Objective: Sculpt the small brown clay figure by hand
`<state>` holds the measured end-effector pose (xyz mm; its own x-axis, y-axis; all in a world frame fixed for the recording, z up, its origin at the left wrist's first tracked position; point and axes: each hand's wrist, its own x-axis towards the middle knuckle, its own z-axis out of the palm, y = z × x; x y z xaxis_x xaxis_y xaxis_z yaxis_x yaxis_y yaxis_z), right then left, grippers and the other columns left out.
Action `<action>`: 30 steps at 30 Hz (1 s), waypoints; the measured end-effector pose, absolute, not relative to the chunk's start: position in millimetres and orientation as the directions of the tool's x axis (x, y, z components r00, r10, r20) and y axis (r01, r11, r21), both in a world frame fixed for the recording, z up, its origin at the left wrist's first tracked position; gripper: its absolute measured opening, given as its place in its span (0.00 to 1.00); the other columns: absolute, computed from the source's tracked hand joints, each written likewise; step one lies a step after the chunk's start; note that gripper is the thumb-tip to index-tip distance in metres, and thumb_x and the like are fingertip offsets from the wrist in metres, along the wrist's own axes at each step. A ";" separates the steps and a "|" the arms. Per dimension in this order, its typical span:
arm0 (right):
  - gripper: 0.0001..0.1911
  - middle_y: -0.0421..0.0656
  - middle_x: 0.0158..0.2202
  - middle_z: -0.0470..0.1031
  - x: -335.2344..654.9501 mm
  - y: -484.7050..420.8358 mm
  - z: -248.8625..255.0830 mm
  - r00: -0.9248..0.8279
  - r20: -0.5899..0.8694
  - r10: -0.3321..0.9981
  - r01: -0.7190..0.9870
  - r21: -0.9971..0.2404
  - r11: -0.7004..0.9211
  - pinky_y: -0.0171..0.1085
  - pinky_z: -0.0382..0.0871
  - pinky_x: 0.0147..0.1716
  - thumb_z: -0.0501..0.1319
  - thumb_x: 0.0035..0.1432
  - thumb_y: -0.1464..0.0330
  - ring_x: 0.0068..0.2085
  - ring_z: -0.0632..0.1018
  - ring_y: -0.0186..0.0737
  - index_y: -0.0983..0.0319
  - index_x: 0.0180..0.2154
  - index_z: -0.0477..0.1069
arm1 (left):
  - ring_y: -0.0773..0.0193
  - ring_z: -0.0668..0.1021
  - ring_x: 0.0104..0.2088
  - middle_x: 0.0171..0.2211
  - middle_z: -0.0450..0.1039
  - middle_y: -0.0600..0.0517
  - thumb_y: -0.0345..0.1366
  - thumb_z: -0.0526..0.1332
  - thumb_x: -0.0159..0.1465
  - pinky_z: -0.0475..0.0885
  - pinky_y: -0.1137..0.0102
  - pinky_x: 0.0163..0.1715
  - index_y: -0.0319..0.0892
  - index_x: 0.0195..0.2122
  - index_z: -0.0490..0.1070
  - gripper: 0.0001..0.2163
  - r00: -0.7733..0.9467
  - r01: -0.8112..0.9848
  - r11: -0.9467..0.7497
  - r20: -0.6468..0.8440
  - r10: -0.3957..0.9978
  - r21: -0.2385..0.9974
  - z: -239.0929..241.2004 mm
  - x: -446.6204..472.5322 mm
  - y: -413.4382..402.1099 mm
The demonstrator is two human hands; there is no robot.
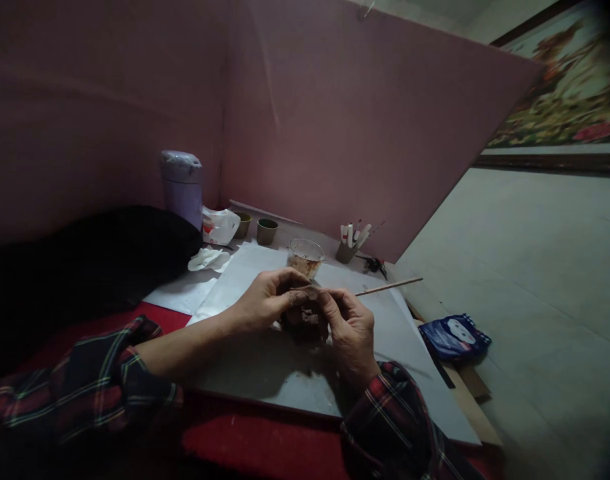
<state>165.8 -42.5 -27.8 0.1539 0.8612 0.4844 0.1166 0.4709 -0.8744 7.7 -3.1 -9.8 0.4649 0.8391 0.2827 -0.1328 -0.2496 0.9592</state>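
My left hand (275, 297) and my right hand (349, 327) meet over a white board (265, 373). Between their fingertips is a small, thin, brownish piece (312, 291), pinched from both sides; its material is unclear. Below the fingers sits a dark brown, lumpy mass (305, 321), partly hidden by the hands and in shadow. Just behind the fingers stands a clear cup (307, 257) with brown smears on its wall. A thin wooden stick (392, 287) extends to the right from behind my right hand.
Along the back stand two small pots (267, 232), a holder with pens and brushes (349, 250) and a purple flask (182, 187). Crumpled tissue (208, 260) and a black cloth heap (109, 260) lie left. A blue packet (455, 337) rests right, beyond the board's edge. Pink panels (335, 120) enclose the back.
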 end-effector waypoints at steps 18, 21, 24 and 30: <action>0.16 0.43 0.44 0.79 173.5 -42.5 -41.3 0.040 0.702 0.711 0.409 -0.661 0.629 0.42 0.74 0.46 0.66 0.56 0.67 0.44 0.79 0.41 0.55 0.47 0.74 | 0.70 0.73 0.18 0.25 0.75 0.53 0.52 0.65 0.57 0.69 0.75 0.19 0.37 0.43 0.72 0.23 0.477 -0.161 -0.131 0.193 0.857 0.978 -11.2 8.3 -2.4; 0.13 0.41 0.41 0.80 173.2 -41.8 -40.1 0.101 0.689 0.718 0.356 -0.699 0.620 0.39 0.75 0.43 0.66 0.56 0.68 0.41 0.80 0.39 0.55 0.45 0.75 | 0.68 0.76 0.23 0.30 0.77 0.51 0.50 0.62 0.60 0.71 0.74 0.24 0.38 0.47 0.72 0.22 0.486 -0.140 -0.247 0.283 0.826 0.959 -10.9 7.9 -3.3; 0.11 0.40 0.39 0.80 173.5 -40.2 -39.8 0.113 0.688 0.716 0.339 -0.705 0.623 0.38 0.74 0.42 0.65 0.56 0.69 0.40 0.80 0.38 0.55 0.43 0.76 | 0.63 0.79 0.36 0.40 0.78 0.47 0.43 0.65 0.60 0.74 0.71 0.36 0.37 0.47 0.72 0.19 0.469 -0.154 -0.303 0.339 0.815 0.941 -10.5 7.5 -3.9; 0.11 0.39 0.38 0.80 175.0 -41.9 -41.9 0.068 0.687 0.723 0.331 -0.700 0.633 0.37 0.74 0.40 0.64 0.57 0.70 0.38 0.80 0.37 0.54 0.43 0.76 | 0.68 0.76 0.26 0.30 0.77 0.50 0.39 0.67 0.58 0.71 0.75 0.26 0.35 0.43 0.74 0.15 0.508 -0.203 -0.219 0.294 0.810 0.954 -10.1 8.9 -7.6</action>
<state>175.0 -41.9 -41.9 0.0685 0.7232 0.6872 0.3310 0.6333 -0.6995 8.9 -7.6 -10.1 0.5078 0.8098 0.2939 -0.2034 -0.2187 0.9543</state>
